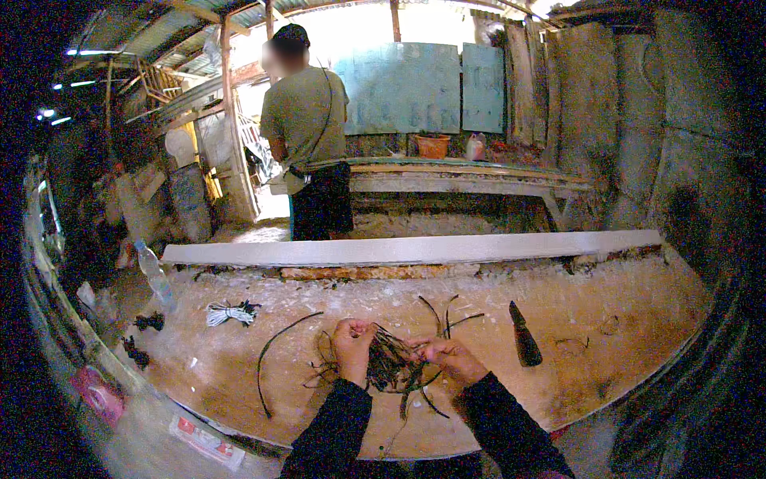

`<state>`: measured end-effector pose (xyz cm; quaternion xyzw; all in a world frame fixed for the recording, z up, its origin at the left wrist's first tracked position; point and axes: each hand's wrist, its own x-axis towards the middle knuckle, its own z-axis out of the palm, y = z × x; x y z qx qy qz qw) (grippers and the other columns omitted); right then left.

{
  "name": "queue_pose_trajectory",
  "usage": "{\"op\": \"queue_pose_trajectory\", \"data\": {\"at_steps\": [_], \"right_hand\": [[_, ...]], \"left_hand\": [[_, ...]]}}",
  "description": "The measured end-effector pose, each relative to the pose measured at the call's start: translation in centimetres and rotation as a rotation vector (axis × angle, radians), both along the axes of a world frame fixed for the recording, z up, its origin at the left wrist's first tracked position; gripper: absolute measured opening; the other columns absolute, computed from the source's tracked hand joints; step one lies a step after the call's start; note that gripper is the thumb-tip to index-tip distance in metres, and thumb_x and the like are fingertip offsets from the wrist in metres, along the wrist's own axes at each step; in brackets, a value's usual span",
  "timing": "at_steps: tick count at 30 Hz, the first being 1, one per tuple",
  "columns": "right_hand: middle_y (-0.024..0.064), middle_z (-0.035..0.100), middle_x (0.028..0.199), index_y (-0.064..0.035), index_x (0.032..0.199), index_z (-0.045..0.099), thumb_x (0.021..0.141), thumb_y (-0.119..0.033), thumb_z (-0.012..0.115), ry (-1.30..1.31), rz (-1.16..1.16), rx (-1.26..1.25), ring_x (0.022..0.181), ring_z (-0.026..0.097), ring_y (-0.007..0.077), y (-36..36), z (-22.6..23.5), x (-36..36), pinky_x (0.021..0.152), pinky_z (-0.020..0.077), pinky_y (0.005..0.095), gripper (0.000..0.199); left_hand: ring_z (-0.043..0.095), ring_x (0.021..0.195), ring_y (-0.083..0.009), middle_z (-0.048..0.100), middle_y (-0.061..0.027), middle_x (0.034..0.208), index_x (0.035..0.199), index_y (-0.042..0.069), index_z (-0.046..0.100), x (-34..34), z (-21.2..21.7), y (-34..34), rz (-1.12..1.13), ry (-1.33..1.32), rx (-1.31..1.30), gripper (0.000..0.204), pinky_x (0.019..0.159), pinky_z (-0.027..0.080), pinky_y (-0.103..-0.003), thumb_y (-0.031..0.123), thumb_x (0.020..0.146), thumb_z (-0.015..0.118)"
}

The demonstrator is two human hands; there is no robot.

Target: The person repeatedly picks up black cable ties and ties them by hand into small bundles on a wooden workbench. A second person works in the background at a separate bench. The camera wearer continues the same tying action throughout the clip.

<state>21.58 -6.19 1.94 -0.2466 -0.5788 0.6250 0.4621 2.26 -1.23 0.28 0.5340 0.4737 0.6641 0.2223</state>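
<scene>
Above the middle of the wooden table (455, 391), both my hands are at a tangled bundle of thin dark strands (387, 363). My left hand (352, 343) is closed, pinching strands at the bundle's upper left. At its right side my right hand (451, 358) also pinches strands between thumb and fingers. Loose dark strands stick out below and behind the bundle. One longer curved dark strand (262, 363) lies apart to the left. A dark knife-shaped tool (524, 335) rests to the right of my right hand. Whether the strands are wire or cord I cannot tell.
A tied white bundle of cord (231, 313) and a clear plastic bottle (153, 271) are at the left. A long white board (415, 249) runs along the table's far edge. Beyond it a person (307, 120) stands by a bench (471, 184) bearing an orange pot (432, 147).
</scene>
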Motion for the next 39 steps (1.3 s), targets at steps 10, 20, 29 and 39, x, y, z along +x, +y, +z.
{"op": "queue_pose_trajectory", "data": {"at_steps": [10, 20, 29, 39], "right_hand": [[0.0055, 0.058, 0.085, -0.0043, 0.075, 0.06, 0.069, -0.003, 0.064, -0.329, 0.037, 0.098, 0.08, 0.055, 0.0155, -1.0, 0.4, -1.6, 0.075, 0.0414, 0.0286, 0.008], [0.0028, 0.055, 0.074, -0.0061, 0.067, 0.05, 0.069, -0.001, 0.062, -0.053, -0.082, -0.042, 0.075, 0.054, 0.0127, -0.9, 0.8, -1.0, 0.071, 0.0436, 0.0265, 0.013], [-0.0014, 0.049, 0.065, -0.0069, 0.069, 0.048, 0.068, 0.002, 0.059, -0.089, -0.723, 0.108, 0.063, 0.048, 0.0097, 0.8, -0.5, 0.1, 0.063, 0.0399, 0.0225, 0.014], [-0.0021, 0.049, 0.072, -0.0073, 0.081, 0.055, 0.07, 0.002, 0.055, -0.045, -0.935, 0.238, 0.064, 0.046, 0.0074, 1.7, -0.4, 0.5, 0.06, 0.0386, 0.0209, 0.014]], "left_hand": [[0.052, 0.06, -0.0162, 0.055, -0.006, 0.066, 0.072, 0.0, 0.059, 0.3, 1.0, -0.8, 0.027, 0.132, 0.067, 0.006, 0.057, 0.041, -0.026, 0.003, 0.067, 0.061], [0.055, 0.072, -0.0155, 0.057, -0.0073, 0.075, 0.076, 0.0, 0.059, 1.0, 0.6, -1.2, -0.217, 0.092, -0.043, 0.009, 0.068, 0.043, -0.025, -0.002, 0.069, 0.053], [0.052, 0.074, -0.0122, 0.054, -0.0016, 0.075, 0.08, 0.003, 0.057, 1.8, 0.8, -2.6, -0.758, 0.342, -0.299, 0.007, 0.066, 0.041, -0.024, 0.006, 0.074, 0.058], [0.047, 0.074, -0.0099, 0.046, -0.0001, 0.072, 0.075, 0.002, 0.053, 3.7, 0.5, -4.0, -1.324, 0.158, -0.209, 0.014, 0.07, 0.037, -0.022, 0.015, 0.079, 0.056]]}}
